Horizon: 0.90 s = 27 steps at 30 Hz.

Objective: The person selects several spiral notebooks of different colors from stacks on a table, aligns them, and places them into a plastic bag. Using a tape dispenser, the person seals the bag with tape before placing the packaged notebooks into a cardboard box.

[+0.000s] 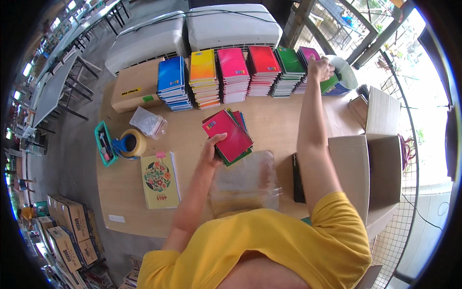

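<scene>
Left hand (210, 150) grips a small fanned bundle of spiral notebooks (230, 137), pink one on top, fingers curled round its near left corner; bundle sits mid-worktop, long axis running from near-left to far-right, just beyond a clear plastic bag (245, 180) lying flat at the near edge. Right hand (320, 68) is stretched to the far right corner of the worktop (274, 115), closed over the top of the purple stack (304, 57), last in the row; whether it has a notebook pinched I cannot tell.

Row of stacks along the far edge, left to right: blue (172, 82), orange-yellow (203, 77), pink (233, 73), red (263, 68), green (289, 67), purple. The bundle lies toward the near edge from that row, well apart from the right hand, already in the left.

Left end of worktop: tape dispenser (130, 143), teal tray (103, 143), floral notebook (160, 179), brown box (136, 85). Open carton (370, 173) at the right edge.
</scene>
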Each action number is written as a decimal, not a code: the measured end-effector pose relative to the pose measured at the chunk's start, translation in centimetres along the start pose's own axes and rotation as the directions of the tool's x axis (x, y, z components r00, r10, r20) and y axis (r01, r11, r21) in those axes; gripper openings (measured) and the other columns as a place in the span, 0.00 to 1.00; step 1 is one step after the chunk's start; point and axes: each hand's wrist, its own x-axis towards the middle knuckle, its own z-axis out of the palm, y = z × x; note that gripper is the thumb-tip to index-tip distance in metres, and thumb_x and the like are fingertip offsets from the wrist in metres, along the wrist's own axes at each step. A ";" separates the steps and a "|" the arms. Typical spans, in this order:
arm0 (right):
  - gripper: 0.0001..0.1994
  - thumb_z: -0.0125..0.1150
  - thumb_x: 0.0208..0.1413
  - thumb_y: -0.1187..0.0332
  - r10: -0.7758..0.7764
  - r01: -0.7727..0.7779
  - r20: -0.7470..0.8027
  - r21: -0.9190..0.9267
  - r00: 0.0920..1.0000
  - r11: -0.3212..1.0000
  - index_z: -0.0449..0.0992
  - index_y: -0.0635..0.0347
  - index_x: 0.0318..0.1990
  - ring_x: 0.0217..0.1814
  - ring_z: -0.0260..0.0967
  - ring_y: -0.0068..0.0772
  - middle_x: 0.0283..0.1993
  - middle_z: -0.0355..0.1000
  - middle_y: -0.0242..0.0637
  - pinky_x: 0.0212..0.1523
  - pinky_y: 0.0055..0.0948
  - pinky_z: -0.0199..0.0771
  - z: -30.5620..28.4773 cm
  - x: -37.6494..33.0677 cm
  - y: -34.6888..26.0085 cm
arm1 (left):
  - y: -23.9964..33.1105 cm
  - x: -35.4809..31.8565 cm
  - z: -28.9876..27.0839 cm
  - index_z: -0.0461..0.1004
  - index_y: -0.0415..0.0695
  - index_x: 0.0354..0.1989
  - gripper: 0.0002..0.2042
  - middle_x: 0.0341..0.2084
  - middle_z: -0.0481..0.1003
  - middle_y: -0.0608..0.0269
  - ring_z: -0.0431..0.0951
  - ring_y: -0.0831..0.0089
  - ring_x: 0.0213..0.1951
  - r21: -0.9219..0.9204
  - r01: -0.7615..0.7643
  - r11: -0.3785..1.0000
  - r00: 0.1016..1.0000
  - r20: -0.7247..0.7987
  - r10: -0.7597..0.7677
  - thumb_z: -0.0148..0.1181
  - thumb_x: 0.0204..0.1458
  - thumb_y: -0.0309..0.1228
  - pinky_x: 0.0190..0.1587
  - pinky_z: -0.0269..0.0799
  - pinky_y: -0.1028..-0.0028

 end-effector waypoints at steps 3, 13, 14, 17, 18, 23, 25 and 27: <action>0.14 0.64 0.54 0.56 -0.092 0.211 0.403 -0.263 0.911 0.942 0.82 0.50 0.45 0.58 0.72 0.48 0.49 0.78 0.43 0.69 0.56 0.52 2.3 0.4 -2.2 | 0.7 -0.4 -1.0 0.69 0.39 0.52 0.20 0.43 0.77 0.56 0.80 0.65 0.44 0.010 -0.092 0.996 0.995 -0.022 0.092 0.64 0.50 0.27 0.49 0.78 0.64; 0.14 0.61 0.49 0.64 -0.317 0.267 0.110 0.327 0.942 0.907 0.82 0.59 0.42 0.42 0.79 0.49 0.37 0.80 0.49 0.44 0.46 0.76 -9.9 -2.2 -4.8 | 1.1 -2.4 -0.8 0.68 0.39 0.54 0.22 0.45 0.76 0.55 0.79 0.63 0.46 0.056 -0.164 0.985 0.985 -0.046 0.167 0.65 0.50 0.28 0.49 0.78 0.63; 0.13 0.63 0.47 0.68 -0.429 0.318 0.079 0.555 0.900 0.768 0.82 0.60 0.41 0.33 0.78 0.45 0.31 0.79 0.44 0.36 0.41 0.75 -12.2 -4.2 -4.3 | 1.1 -2.5 -0.7 0.67 0.39 0.55 0.23 0.46 0.75 0.55 0.79 0.63 0.46 0.073 -0.163 0.984 0.985 -0.046 0.167 0.65 0.50 0.28 0.49 0.78 0.63; 0.13 0.65 0.47 0.75 -0.574 0.324 0.202 0.659 0.793 0.679 0.82 0.58 0.43 0.24 0.73 0.39 0.28 0.77 0.42 0.30 0.35 0.72 -20.8 -15.3 -5.0 | 1.1 -4.6 -1.0 0.66 0.40 0.56 0.25 0.48 0.74 0.54 0.79 0.63 0.47 0.131 -0.199 0.971 0.979 -0.025 0.204 0.67 0.51 0.33 0.50 0.78 0.62; 0.15 0.66 0.44 0.74 -0.617 0.373 0.110 0.710 0.779 0.597 0.82 0.54 0.43 0.29 0.74 0.39 0.33 0.78 0.39 0.32 0.34 0.74 -23.3 -18.9 -5.2 | 0.9 -5.2 -0.9 0.66 0.41 0.57 0.25 0.49 0.74 0.54 0.78 0.63 0.48 0.131 -0.257 0.958 0.966 -0.008 0.260 0.65 0.53 0.36 0.51 0.76 0.61; 0.22 0.68 0.39 0.72 -0.825 0.559 0.270 0.628 0.497 0.542 0.80 0.53 0.48 0.52 0.69 0.39 0.53 0.74 0.31 0.47 0.38 0.70 -31.0 -29.9 -4.9 | -4.8 -6.6 -5.0 0.65 0.42 0.60 0.27 0.51 0.73 0.55 0.76 0.65 0.52 -0.294 -0.406 0.865 0.881 0.126 0.457 0.61 0.58 0.46 0.50 0.77 0.63; 0.24 0.69 0.42 0.67 -0.851 0.603 0.367 0.601 0.376 0.525 0.78 0.54 0.52 0.56 0.66 0.39 0.58 0.70 0.33 0.48 0.42 0.68 -31.9 -31.9 -3.0 | -6.2 -9.2 -3.4 0.65 0.42 0.60 0.27 0.51 0.73 0.56 0.76 0.66 0.52 -0.312 -0.347 0.884 0.892 0.182 0.414 0.59 0.59 0.46 0.50 0.78 0.65; 0.26 0.68 0.45 0.64 -0.854 0.570 0.418 0.637 0.309 0.518 0.76 0.55 0.55 0.59 0.64 0.40 0.62 0.67 0.36 0.49 0.45 0.67 -33.9 -32.4 -2.2 | -7.0 -12.2 -2.0 0.65 0.42 0.60 0.26 0.52 0.73 0.57 0.75 0.67 0.53 -0.334 -0.306 0.892 0.892 0.228 0.391 0.57 0.60 0.46 0.49 0.78 0.66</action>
